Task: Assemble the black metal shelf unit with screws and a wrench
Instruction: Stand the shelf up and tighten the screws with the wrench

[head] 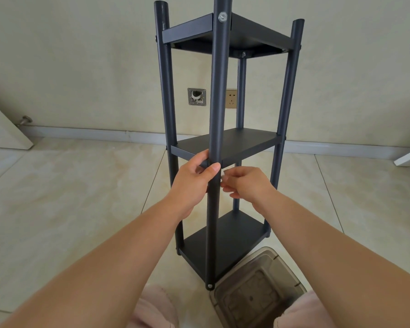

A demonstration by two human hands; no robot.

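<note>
Front post (219,91) cut off at top edge, small pale item (unidentifiable) at right hand (244,183) fingertips

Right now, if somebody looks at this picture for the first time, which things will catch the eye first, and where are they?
The tall black shelf unit stands upright on the tiled floor in the middle, with three shelves between its poles. At its middle shelf, the left hand grips the front pole, while the right hand pinches something small and pale just beside that pole. A clear plastic box sits on the floor by the shelf's foot.
</note>
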